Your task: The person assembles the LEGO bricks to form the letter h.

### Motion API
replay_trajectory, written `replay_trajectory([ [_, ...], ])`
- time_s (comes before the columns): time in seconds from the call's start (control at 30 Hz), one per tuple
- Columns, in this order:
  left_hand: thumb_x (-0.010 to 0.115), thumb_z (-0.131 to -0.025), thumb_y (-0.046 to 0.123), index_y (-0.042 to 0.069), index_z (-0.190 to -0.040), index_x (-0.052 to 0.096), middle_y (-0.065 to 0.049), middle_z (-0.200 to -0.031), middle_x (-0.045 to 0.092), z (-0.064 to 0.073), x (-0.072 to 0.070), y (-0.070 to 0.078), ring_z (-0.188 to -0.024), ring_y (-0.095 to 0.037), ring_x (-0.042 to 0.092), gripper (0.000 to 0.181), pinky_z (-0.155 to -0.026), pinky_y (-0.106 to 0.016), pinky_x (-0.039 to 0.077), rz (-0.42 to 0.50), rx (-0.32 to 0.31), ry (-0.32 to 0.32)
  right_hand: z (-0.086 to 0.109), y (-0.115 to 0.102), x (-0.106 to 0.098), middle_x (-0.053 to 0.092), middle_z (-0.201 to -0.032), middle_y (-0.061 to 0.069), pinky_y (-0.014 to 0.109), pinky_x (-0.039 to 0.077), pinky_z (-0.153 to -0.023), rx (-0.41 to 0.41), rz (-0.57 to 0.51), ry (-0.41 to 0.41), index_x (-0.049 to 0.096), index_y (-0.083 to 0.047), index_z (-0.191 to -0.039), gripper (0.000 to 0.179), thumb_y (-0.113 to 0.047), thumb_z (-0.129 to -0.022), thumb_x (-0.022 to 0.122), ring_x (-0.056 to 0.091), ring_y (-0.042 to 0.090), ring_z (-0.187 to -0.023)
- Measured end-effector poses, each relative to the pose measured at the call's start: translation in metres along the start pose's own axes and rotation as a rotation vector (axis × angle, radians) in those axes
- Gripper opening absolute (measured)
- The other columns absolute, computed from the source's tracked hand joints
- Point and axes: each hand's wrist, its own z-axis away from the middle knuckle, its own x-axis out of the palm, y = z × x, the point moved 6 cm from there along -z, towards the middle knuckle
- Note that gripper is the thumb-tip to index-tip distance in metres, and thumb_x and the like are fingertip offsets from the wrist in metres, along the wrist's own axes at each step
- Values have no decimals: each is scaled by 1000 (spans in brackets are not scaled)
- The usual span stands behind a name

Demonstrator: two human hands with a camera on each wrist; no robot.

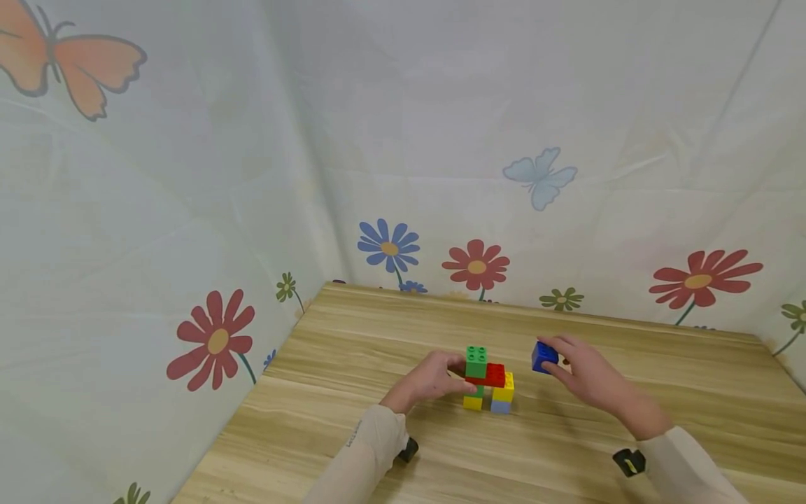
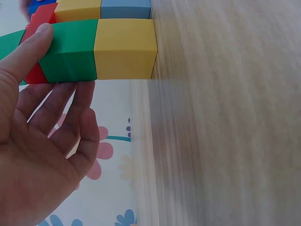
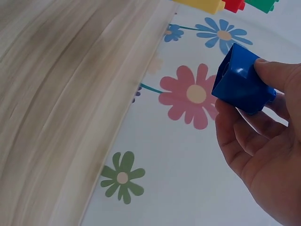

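Note:
A small arch of toy building bricks stands on the wooden table [image 1: 434, 455]. Its left column has a yellow brick [image 2: 126, 49] at the bottom and a lower green brick [image 2: 73, 49] above. Blue-grey and yellow [image 1: 502, 393] bricks form the right column. A red brick [image 1: 495, 375] bridges both, with an upper green brick [image 1: 476, 365] over its left end. My left hand [image 1: 433, 378] grips the left column, thumb in front near the red-green joint, fingers behind. To the right, my right hand [image 1: 595, 381] pinches a blue brick [image 3: 244, 80] above the table, its hollow underside partly visible.
A white curtain [image 1: 403, 140] printed with flowers and butterflies hangs behind the table and along its left side. The table's back edge [image 1: 535, 313] runs close to the curtain. A black strap piece [image 1: 630, 462] shows at the right wrist, another [image 1: 408, 449] at the left.

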Motion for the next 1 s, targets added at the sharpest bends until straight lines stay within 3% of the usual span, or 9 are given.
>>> replay_trajectory([
  [0.7,76,-80,33,19,-114,67,14,-99,63,1,0,0,-89,-6,56,37,-87,-26,45,16,-10,-4,-23,-42,-5,60,-111,12,37,54,-71,-40,-80,44,52,-1,-130,47,-14,-87,69,58,22,-89],
  [1.0,75,-81,31,19,-111,67,13,-97,64,0,0,1,-88,-6,57,33,-86,-26,45,30,24,-10,-33,-56,-1,61,-110,7,35,53,-73,-76,-107,64,53,-2,-128,47,-15,-87,70,57,17,-89],
])
